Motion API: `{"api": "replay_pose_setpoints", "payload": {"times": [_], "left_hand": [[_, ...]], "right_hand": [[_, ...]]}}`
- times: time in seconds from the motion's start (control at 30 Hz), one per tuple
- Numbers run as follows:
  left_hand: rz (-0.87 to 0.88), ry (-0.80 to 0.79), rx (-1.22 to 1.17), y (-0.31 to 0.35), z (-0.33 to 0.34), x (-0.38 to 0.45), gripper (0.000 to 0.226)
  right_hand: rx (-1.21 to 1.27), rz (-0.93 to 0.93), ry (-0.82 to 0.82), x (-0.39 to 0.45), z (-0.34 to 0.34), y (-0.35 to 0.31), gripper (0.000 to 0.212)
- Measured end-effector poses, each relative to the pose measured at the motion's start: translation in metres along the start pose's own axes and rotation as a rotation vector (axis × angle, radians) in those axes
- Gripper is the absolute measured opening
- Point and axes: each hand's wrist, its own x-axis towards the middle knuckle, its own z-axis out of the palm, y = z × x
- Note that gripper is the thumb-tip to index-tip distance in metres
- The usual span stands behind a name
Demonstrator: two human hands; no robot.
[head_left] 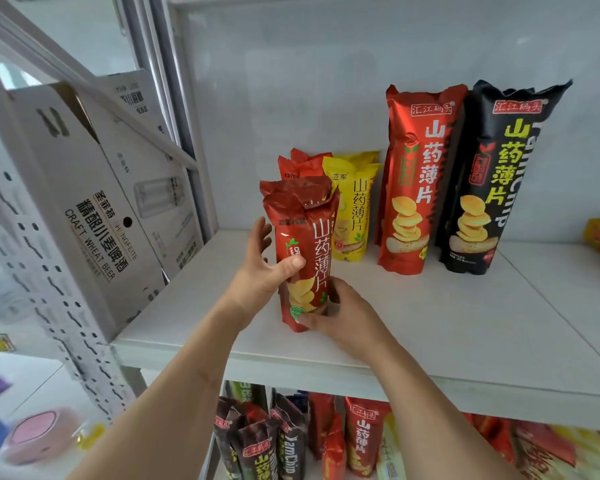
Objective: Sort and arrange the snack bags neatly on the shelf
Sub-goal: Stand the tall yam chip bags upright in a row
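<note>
Bag stands upright near the shelf's front edge, my left hand gripping its middle, my right hand apparently pinching its base, both closer than the rows behind.

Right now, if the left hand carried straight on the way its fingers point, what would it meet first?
Probably the small red bags standing behind the held red bag; the left hand points up and toward the shelf back. Depth is unclear, so it might pass left of them.
</note>
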Motion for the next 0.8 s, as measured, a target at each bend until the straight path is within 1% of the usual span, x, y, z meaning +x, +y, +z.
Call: {"api": "replay_pose_setpoints", "payload": {"times": [0.03, 0.13, 0.2, 0.37, 0.43, 0.53, 0.63, 0.73, 0.8], "left_hand": [[-0.006, 0.023, 0.024, -0.003, 0.001, -0.003, 0.129], [-0.025, 0.054, 0.046, -0.006, 0.006, -0.009, 0.126], [-0.016, 0.065, 0.059, -0.005, 0.009, -0.012, 0.120], [-0.006, 0.086, 0.060, 0.002, 0.015, -0.014, 0.088], [-0.022, 0.094, 0.041, 0.003, 0.014, -0.012, 0.085], [-0.049, 0.109, 0.028, 0.001, 0.012, -0.008, 0.087], [-0.070, 0.122, 0.031, -0.002, 0.008, -0.003, 0.090], [-0.076, 0.111, 0.021, -0.004, 0.004, 0.002, 0.079], [-0.076, 0.091, -0.001, -0.007, 0.000, 0.006, 0.069]], "right_hand": [[-0.005, 0.000, -0.007, -0.002, -0.002, -0.001, 0.063], [-0.010, -0.010, 0.035, -0.004, -0.003, -0.003, 0.067], [-0.007, -0.015, 0.039, -0.004, -0.001, -0.003, 0.067], [0.002, -0.053, 0.024, 0.006, 0.005, 0.000, 0.069], [0.004, -0.054, 0.008, 0.012, 0.006, 0.001, 0.065], [0.019, -0.060, -0.010, 0.020, 0.008, 0.000, 0.060], [0.050, -0.067, -0.022, 0.032, 0.013, 0.001, 0.066], [0.160, -0.048, -0.027, 0.043, 0.017, 0.001, 0.074], [0.237, -0.076, -0.059, 0.050, 0.015, 0.001, 0.079]]}}
